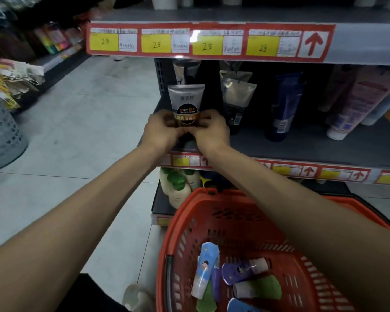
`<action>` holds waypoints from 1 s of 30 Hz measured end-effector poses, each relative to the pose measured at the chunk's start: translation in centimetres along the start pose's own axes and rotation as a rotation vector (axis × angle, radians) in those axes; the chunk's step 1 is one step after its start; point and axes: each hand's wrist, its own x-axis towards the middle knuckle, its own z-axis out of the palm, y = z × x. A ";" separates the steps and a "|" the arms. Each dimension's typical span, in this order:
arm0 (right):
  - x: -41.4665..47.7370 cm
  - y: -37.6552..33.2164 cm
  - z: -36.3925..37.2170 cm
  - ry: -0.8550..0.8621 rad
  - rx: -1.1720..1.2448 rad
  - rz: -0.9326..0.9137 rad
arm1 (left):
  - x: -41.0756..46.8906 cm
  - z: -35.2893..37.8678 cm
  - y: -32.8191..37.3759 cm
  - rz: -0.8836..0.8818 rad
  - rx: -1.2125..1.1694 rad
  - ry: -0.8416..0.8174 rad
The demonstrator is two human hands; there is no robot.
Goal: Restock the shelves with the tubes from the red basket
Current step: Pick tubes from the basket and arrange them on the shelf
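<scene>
Both hands hold one grey cleanser tube (186, 102) upright, cap down, at the left end of the dark middle shelf (302, 145). My left hand (161, 129) grips its lower left side and my right hand (209, 131) grips its lower right. Behind it stands another grey tube (185, 70). The red basket (189, 221) sits below on the floor with several small tubes inside: a light blue one (204, 270), a purple one (239, 270), a green one (259, 288) and more at the frame's bottom.
More tubes stand to the right on the shelf: a grey-and-black one (235, 102), a dark blue one (282, 106), pink ones (356, 102). Price labels (207, 42) run along the shelf edge above. Green-capped bottles (178, 188) fill the lower shelf. A grey bin (2, 136) stands left.
</scene>
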 end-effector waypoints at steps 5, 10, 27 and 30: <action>2.1 0.2 1.3 0.037 -0.087 -0.004 | 2.1 0.6 -0.5 0.024 0.026 0.029; 2.5 -0.1 1.8 0.058 -0.112 0.022 | 2.1 0.8 -0.5 0.010 0.018 0.046; 1.5 -1.7 1.6 0.137 0.004 0.168 | 0.3 1.4 0.6 -0.026 -0.005 0.098; 1.5 -1.7 1.5 0.119 -0.002 0.155 | 0.4 1.3 0.7 -0.013 0.013 0.111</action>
